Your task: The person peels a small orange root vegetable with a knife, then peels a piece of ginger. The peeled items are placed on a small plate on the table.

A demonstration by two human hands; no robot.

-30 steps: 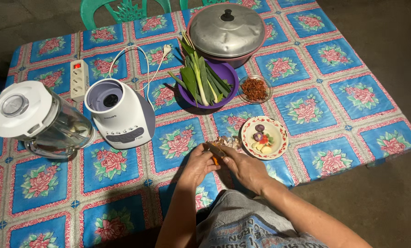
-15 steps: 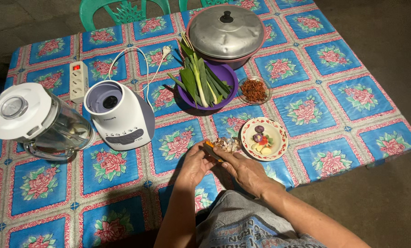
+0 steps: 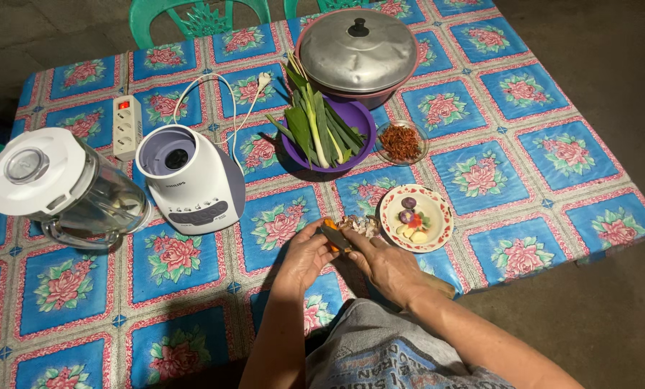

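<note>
A table (image 3: pixel 524 108) under a blue flowered cloth carries a lidded pot (image 3: pixel 357 50), a blender jug (image 3: pixel 63 191) and its base (image 3: pixel 189 180). At the near edge both forearms angle inward. The left hand (image 3: pixel 304 256) curls around a small orange root (image 3: pixel 330 229), while the right hand (image 3: pixel 387 265) grips a knife (image 3: pixel 337 238) laid against it, beside a small plate (image 3: pixel 438 216) and some peelings (image 3: pixel 357 225).

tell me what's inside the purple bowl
The purple bowl holds long green leaves and pale stalks, sticking out over its rim. Anything beneath them is covered.
</note>
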